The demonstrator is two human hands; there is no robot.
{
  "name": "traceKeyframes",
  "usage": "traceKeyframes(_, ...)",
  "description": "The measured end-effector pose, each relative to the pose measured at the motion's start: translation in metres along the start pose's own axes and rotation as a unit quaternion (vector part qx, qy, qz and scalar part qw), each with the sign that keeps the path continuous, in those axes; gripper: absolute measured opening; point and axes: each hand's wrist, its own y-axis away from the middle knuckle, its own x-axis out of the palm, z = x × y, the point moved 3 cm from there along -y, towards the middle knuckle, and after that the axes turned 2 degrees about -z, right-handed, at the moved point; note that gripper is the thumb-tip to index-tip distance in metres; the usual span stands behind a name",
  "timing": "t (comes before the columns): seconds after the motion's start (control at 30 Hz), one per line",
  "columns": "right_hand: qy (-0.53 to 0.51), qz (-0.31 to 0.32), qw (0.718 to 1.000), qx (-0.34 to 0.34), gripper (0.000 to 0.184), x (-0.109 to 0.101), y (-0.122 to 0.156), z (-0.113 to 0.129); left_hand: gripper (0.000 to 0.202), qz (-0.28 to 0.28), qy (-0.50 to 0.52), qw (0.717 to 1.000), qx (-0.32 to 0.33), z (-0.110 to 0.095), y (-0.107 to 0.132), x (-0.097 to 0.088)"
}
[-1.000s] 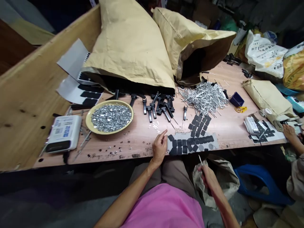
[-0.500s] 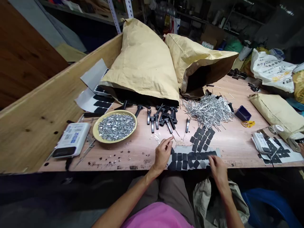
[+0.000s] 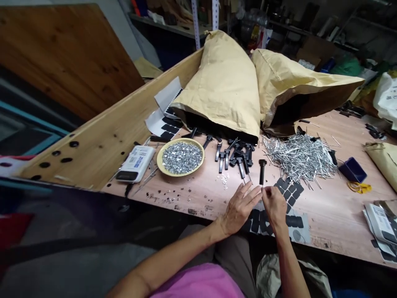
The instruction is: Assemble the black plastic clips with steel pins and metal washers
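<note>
My right hand (image 3: 274, 205) is closed in a pinch on the thin metal pin of a black-handled piece (image 3: 262, 169), which stands upright above the table. My left hand (image 3: 239, 208) lies just to its left with fingers stretched out, the tips touching the pin near my right fingertips. Under both hands is a grey sheet of black pads (image 3: 294, 223). A few loose washers (image 3: 223, 179) lie in front of my left hand. Behind them are several black handled pieces (image 3: 234, 154), a pile of metal pins (image 3: 299, 155) and a yellow dish of washers (image 3: 181, 156).
Two big paper sacks (image 3: 229, 89) lie open at the back of the wooden table (image 3: 328, 198). A white device (image 3: 136, 163) sits left of the dish. A blue box (image 3: 352, 169) and yellow rubber bands (image 3: 359, 187) are at the right. A wooden board (image 3: 118, 136) walls the left side.
My right hand came up from my lap to the table and now pinches a black-handled piece. My left hand shifted right to meet it. The view swung left.
</note>
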Motion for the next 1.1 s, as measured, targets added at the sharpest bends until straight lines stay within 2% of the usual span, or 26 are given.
traceKeyframes(0.07, -0.122, 0.056, 0.988, -0.077, 0.024, -0.010, 0.012, 0.005, 0.036, 0.013, -0.022, 1.000, 0.018, 0.002, 0.003, -0.007)
traceKeyframes(0.1, -0.177, 0.108, 0.974, -0.095, 0.027, -0.012, 0.017, 0.008, 0.035, 0.022, -0.019, 0.999, 0.017, 0.005, 0.006, -0.011)
traceKeyframes(0.17, -0.266, 0.230, 0.932, -0.087, 0.034, -0.008, 0.019, 0.015, 0.032, 0.050, 0.016, 0.999, -0.004, 0.014, 0.013, -0.019)
traceKeyframes(0.23, -0.324, 0.303, 0.894, -0.064, 0.041, 0.006, 0.012, 0.023, 0.029, 0.075, 0.075, 0.991, -0.080, 0.028, 0.020, -0.027)
traceKeyframes(0.27, -0.337, 0.298, 0.891, -0.063, 0.043, 0.015, 0.005, 0.027, 0.028, 0.077, 0.114, 0.980, -0.144, 0.036, 0.023, -0.031)
traceKeyframes(0.3, -0.336, 0.266, 0.901, -0.076, 0.042, 0.024, -0.005, 0.032, 0.028, 0.077, 0.160, 0.959, -0.223, 0.045, 0.027, -0.034)
traceKeyframes(0.33, -0.317, 0.220, 0.917, -0.099, 0.038, 0.035, -0.015, 0.037, 0.029, 0.075, 0.213, 0.923, -0.310, 0.053, 0.031, -0.037)
traceKeyframes(0.37, -0.278, 0.177, 0.935, -0.129, 0.033, 0.045, -0.024, 0.044, 0.031, 0.075, 0.270, 0.874, -0.396, 0.060, 0.035, -0.038)
traceKeyframes(0.43, -0.160, 0.141, 0.958, -0.191, 0.026, 0.064, -0.036, 0.058, 0.038, 0.077, 0.373, 0.758, -0.529, 0.068, 0.043, -0.039)
traceKeyframes(0.47, -0.094, 0.146, 0.960, -0.219, 0.025, 0.073, -0.040, 0.065, 0.041, 0.078, 0.409, 0.707, -0.571, 0.070, 0.046, -0.039)
traceKeyframes(0.5, -0.032, 0.158, 0.957, -0.243, 0.025, 0.079, -0.043, 0.071, 0.044, 0.077, 0.435, 0.669, -0.598, 0.071, 0.049, -0.039)
traceKeyframes(0.57, 0.062, 0.180, 0.941, -0.281, 0.025, 0.084, -0.046, 0.080, 0.047, 0.072, 0.458, 0.628, -0.625, 0.073, 0.052, -0.039)
traceKeyframes(0.67, 0.102, 0.207, 0.926, -0.300, 0.022, 0.085, -0.051, 0.088, 0.049, 0.070, 0.462, 0.609, -0.641, 0.074, 0.054, -0.037)
traceKeyframes(0.83, 0.065, 0.197, 0.940, -0.270, 0.016, 0.084, -0.057, 0.084, 0.058, 0.063, 0.477, 0.596, -0.643, 0.075, 0.048, -0.036)
traceKeyframes(0.87, 0.018, 0.184, 0.950, -0.252, 0.014, 0.082, -0.055, 0.081, 0.059, 0.065, 0.485, 0.591, -0.641, 0.074, 0.047, -0.036)
traceKeyframes(0.93, -0.142, 0.150, 0.959, -0.192, 0.010, 0.075, -0.047, 0.076, 0.060, 0.080, 0.502, 0.579, -0.638, 0.071, 0.043, -0.036)
traceKeyframes(1.0, -0.316, 0.119, 0.935, -0.111, 0.004, 0.067, -0.035, 0.070, 0.061, 0.104, 0.514, 0.568, -0.635, 0.067, 0.040, -0.035)
traceKeyframes(1.1, -0.451, 0.094, 0.887, -0.017, 0.011, 0.058, -0.017, 0.067, 0.065, 0.122, 0.524, 0.567, -0.624, 0.061, 0.036, -0.034)
